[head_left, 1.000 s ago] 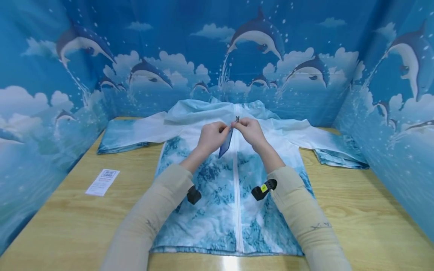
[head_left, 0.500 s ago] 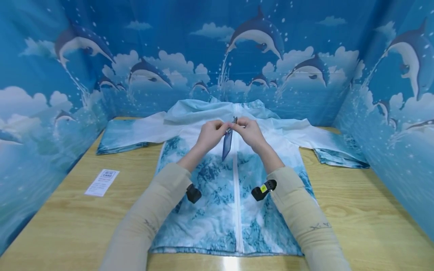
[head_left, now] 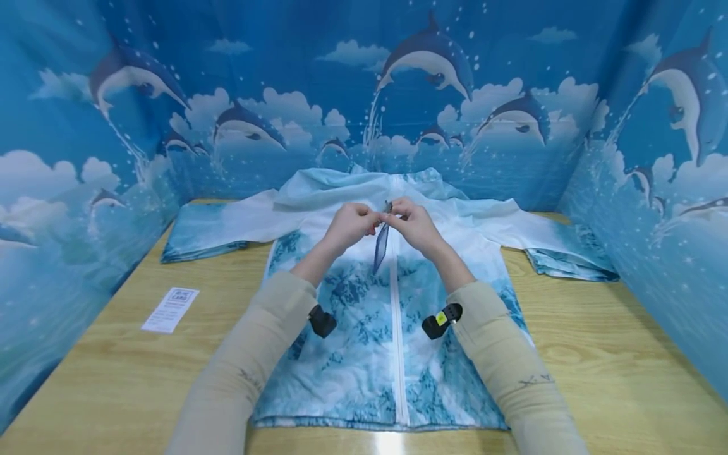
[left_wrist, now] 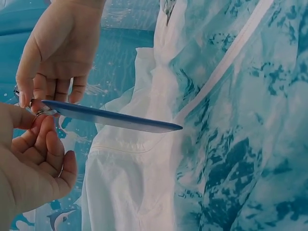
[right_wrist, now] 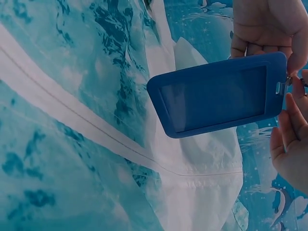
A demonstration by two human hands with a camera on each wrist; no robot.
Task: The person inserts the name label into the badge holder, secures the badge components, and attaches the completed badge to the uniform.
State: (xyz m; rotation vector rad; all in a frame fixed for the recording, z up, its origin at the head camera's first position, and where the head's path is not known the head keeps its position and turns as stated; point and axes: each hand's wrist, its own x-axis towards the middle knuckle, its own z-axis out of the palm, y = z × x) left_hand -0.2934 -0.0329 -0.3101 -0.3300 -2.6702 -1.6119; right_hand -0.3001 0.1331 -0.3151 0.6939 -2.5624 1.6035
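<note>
A blue card holder [right_wrist: 216, 96] with a clear window hangs below both hands, above the jacket. In the left wrist view the holder [left_wrist: 110, 118] appears almost edge-on. At its top is a small metal fitting [left_wrist: 44, 110], partly hidden by fingertips. My left hand [head_left: 348, 227] pinches this fitting between thumb and fingers. My right hand [head_left: 418, 224] meets it from the other side, gripping the metal clip end [head_left: 388, 206] that pokes up between its fingers. Underneath lies a blue-and-white tie-dye-like jacket [head_left: 352, 354], front up, zip closed, both sleeves spread sideways.
A white printed card [head_left: 170, 309] lies on the wooden table [head_left: 227, 335] left of the jacket. Blue dolphin-print curtains [head_left: 364, 82] enclose the back and both sides. The folded sleeve ends [head_left: 569, 262] reach close to the side curtains.
Both hands have shifted slightly towards the body and left. The card holder has swung from a tilt to hanging more upright and narrower in view. The jacket and white card stay put.
</note>
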